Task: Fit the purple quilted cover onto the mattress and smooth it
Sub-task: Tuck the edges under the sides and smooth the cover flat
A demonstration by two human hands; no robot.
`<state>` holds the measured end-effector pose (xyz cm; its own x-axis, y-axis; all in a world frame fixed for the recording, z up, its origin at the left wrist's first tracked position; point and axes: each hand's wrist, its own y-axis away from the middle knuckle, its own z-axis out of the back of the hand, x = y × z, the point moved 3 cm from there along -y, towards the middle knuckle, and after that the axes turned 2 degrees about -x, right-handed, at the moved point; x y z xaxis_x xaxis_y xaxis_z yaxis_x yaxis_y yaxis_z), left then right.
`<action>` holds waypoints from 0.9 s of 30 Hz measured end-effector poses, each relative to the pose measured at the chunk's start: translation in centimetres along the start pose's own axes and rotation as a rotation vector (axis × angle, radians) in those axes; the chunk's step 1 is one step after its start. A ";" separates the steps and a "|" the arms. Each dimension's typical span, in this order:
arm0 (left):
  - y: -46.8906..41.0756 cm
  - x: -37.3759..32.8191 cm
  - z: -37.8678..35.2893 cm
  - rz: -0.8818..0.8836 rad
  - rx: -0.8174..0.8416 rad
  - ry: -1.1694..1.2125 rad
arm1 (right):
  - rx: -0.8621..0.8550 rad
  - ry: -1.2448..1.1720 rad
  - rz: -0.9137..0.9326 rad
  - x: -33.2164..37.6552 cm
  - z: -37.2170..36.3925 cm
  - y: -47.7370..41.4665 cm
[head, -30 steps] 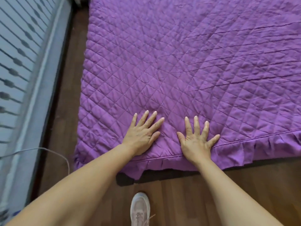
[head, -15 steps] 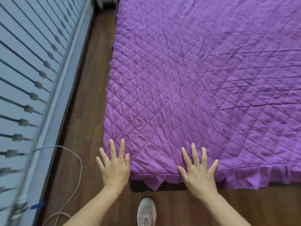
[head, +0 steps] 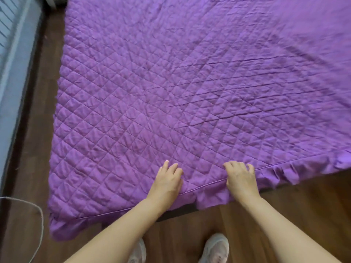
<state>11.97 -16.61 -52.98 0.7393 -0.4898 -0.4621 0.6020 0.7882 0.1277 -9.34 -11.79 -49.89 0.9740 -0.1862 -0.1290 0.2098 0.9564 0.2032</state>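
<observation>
The purple quilted cover (head: 190,95) lies spread over the whole mattress, which it hides. Creases run across its middle and right. Its piped near edge and frill (head: 296,171) hang toward the floor. My left hand (head: 168,182) rests on the cover just inside the near edge, fingers slightly bent and pointing forward. My right hand (head: 241,180) sits on the piped edge a little to the right. Its fingers are curled down into the fabric and its thumb is hidden at the seam.
Dark wooden floor (head: 294,211) runs along the near and left sides of the bed. A pale wall panel (head: 17,59) stands at the left, with a grey cable (head: 40,221) looping on the floor beside it. My two pale shoes (head: 216,247) stand below the edge.
My left hand has come back from beside the cover's left corner onto the cover near my right hand. Both hands' fingers, spread flat before, are now bent. The view has shifted right.
</observation>
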 end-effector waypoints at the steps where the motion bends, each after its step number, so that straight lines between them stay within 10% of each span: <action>1: -0.6 -1.1 -0.8 0.038 0.085 0.022 | 0.033 0.037 -0.005 -1.6 -0.1 -0.1; 6: -4.9 -8.0 -3.8 0.164 0.292 -0.164 | 0.134 0.145 0.102 -8.4 -1.5 -2.1; 14: -6.8 -10.7 -6.6 0.201 0.220 -0.279 | 0.122 0.214 0.430 -10.8 -2.9 -2.4; 22: -5.8 -13.0 -7.3 0.153 0.125 -0.336 | -0.117 0.095 0.499 -12.3 -2.9 -2.3; 27: -6.1 -13.0 -6.9 0.190 0.012 -0.260 | 0.029 0.087 0.451 -12.2 -3.2 -1.9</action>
<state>-3.39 -12.47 -53.76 0.8900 -0.4144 -0.1899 0.4485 0.8708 0.2016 -21.86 -10.61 -51.76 0.9580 0.2679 -0.1019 -0.2300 0.9306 0.2848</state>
